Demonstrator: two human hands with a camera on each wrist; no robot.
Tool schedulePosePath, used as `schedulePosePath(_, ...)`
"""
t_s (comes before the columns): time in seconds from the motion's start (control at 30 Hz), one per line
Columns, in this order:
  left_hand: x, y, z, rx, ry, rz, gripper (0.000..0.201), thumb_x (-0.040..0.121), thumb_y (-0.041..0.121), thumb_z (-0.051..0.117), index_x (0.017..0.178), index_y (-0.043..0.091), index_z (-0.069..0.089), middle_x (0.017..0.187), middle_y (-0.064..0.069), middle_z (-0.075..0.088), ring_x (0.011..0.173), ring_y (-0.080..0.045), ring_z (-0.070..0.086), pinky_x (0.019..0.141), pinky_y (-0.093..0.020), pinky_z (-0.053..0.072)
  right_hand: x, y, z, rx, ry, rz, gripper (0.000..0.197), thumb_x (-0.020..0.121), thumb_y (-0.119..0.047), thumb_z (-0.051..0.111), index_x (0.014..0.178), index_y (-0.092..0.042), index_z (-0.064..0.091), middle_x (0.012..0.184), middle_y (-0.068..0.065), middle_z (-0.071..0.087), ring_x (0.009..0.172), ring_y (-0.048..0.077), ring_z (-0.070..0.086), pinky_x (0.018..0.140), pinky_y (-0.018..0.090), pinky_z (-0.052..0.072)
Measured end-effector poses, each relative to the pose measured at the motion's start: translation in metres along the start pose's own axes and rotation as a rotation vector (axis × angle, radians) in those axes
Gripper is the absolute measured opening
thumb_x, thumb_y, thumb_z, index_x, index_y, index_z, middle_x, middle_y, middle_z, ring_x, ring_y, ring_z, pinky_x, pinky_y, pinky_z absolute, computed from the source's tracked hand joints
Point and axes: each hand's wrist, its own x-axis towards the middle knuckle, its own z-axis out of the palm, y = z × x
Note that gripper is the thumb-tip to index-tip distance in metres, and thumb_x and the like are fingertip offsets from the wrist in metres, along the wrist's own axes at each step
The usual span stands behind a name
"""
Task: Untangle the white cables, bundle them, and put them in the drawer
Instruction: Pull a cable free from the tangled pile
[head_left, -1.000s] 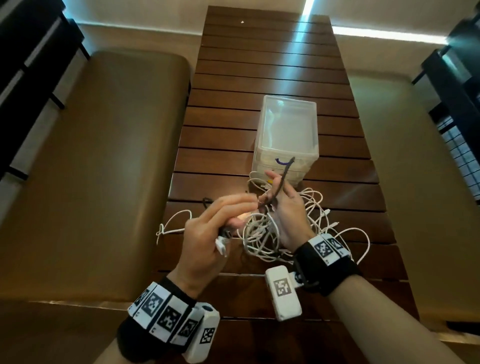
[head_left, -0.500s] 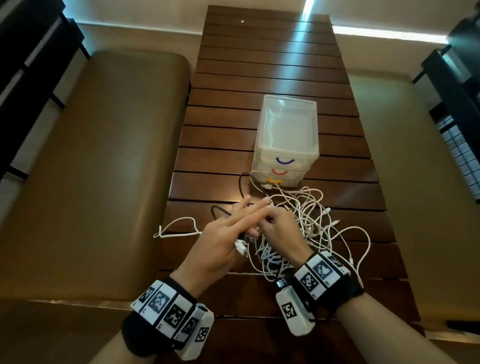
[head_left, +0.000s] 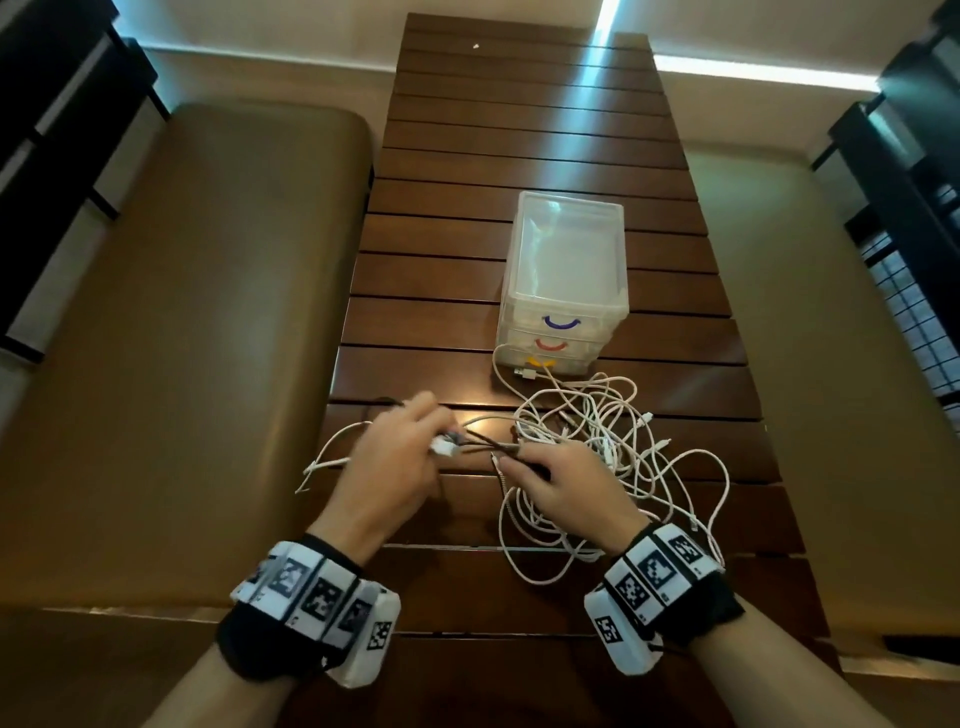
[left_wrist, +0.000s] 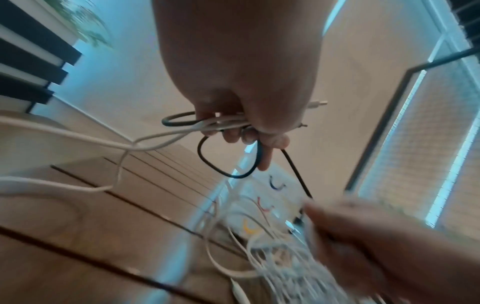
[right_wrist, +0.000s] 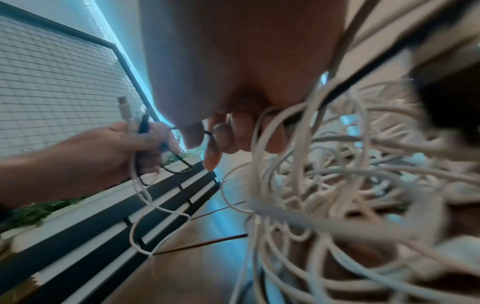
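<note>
A tangle of white cables lies on the wooden slat table, just in front of a clear plastic drawer unit. My left hand grips a white cable with its plug together with a black cable; its fingers curl round both. My right hand rests on the tangle's left side and pinches the black cable between thumb and fingers. White loops hang over that hand. The black cable runs taut between the two hands.
Padded brown benches flank the table on both sides. The drawer unit has three shut drawers with blue, red and yellow handles. A loose white cable end trails off to the left of my left hand.
The right hand brought the raised black cable end down to the table. Both hands then drew apart, the left one moving left with the white plug and black cable.
</note>
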Motion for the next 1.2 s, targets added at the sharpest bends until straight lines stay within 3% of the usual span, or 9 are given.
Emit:
schedulePosePath(0.23,-0.005,-0.04,-0.029,0.216,0.132,-0.297,0.021,0.096,0.006,0.052,0.105,0.013,0.069,0.095,0.005,0.052,0.071,-0.017,0.052,0.06,-0.031,0.04,-0.002,0.013,-0.002,-0.15,-0.015,0.007,0.032,0.102,-0.045,0.038,0.091,-0.024,0.059,0.068,-0.007,0.059,0.06,0.008,0.055,0.055,0.022,0.04)
schedulePosePath(0.3,-0.007,-0.035,-0.023,0.232,0.053,-0.378,0.032,0.096,0.007,0.053,0.124,0.015,0.065,0.125,-0.003,0.049,0.088,-0.022,0.059,0.069,-0.034,0.05,0.001,0.013,0.001,-0.152,-0.079,0.063,0.022,0.104,-0.033,0.042,0.107,-0.024,0.062,0.073,-0.008,0.061,0.063,0.005,0.053,0.057,0.021,0.037)
schedulePosePath(0.37,-0.01,-0.023,-0.014,0.253,-0.019,-0.357,0.054,0.094,0.005,0.051,0.145,0.021,0.048,0.163,-0.008,0.01,0.119,-0.028,0.056,0.088,-0.038,0.054,0.003,0.012,0.004,-0.17,-0.138,0.133,0.024,0.104,-0.03,0.042,0.116,-0.026,0.062,0.082,-0.007,0.064,0.071,0.007,0.056,0.064,0.024,0.042)
schedulePosePath(0.47,-0.01,0.001,-0.001,0.157,-0.106,-0.199,0.067,0.091,0.001,0.044,0.152,0.028,0.034,0.167,0.005,0.005,0.13,-0.024,0.052,0.098,-0.045,0.052,0.009,0.008,0.006,-0.217,-0.156,0.249,0.025,0.104,-0.032,0.04,0.109,-0.022,0.063,0.089,-0.002,0.064,0.084,0.016,0.061,0.068,0.028,0.042)
schedulePosePath(0.57,-0.01,0.017,0.015,0.218,-0.308,-0.142,0.068,0.095,0.007,0.043,0.153,0.036,0.024,0.142,0.001,0.054,0.116,-0.022,0.057,0.094,-0.042,0.049,0.015,-0.003,0.007,-0.11,-0.05,0.196,0.027,0.104,-0.031,0.042,0.103,-0.019,0.066,0.082,-0.006,0.064,0.071,0.007,0.057,0.063,0.026,0.042)
schedulePosePath(0.73,-0.008,0.021,0.025,0.185,-0.276,-0.119,0.045,0.096,0.014,0.047,0.138,0.028,0.051,0.116,-0.002,0.068,0.103,-0.026,0.064,0.082,-0.038,0.049,0.013,-0.013,0.012,0.027,-0.034,0.005,0.021,0.103,-0.03,0.045,0.103,-0.025,0.066,0.084,-0.009,0.068,0.075,0.007,0.061,0.067,0.025,0.045)
schedulePosePath(0.9,0.0,-0.008,-0.006,0.218,-0.134,-0.283,0.026,0.101,0.021,0.044,0.117,0.029,0.063,0.093,-0.002,0.073,0.078,-0.018,0.063,0.064,-0.03,0.043,-0.001,0.003,0.006,-0.029,-0.053,0.045,0.019,0.104,-0.034,0.044,0.086,-0.037,0.047,0.064,-0.011,0.053,0.058,0.006,0.053,0.054,0.019,0.036)
schedulePosePath(1.03,0.002,-0.037,-0.024,0.295,-0.045,-0.442,0.021,0.102,0.026,0.043,0.107,0.024,0.063,0.086,-0.009,0.07,0.079,-0.033,0.063,0.064,-0.037,0.045,-0.011,0.011,0.0,-0.023,-0.096,0.057,0.015,0.103,-0.032,0.048,0.09,-0.031,0.056,0.068,-0.013,0.058,0.063,0.005,0.057,0.056,0.015,0.039)
schedulePosePath(1.2,-0.004,-0.049,-0.034,0.308,0.008,-0.533,0.022,0.102,0.023,0.044,0.094,0.019,0.064,0.076,-0.003,0.064,0.066,-0.025,0.051,0.061,-0.034,0.037,-0.007,0.005,-0.004,-0.104,-0.059,0.052,0.017,0.102,-0.028,0.05,0.102,-0.021,0.065,0.086,-0.011,0.063,0.076,0.002,0.056,0.068,0.017,0.04)
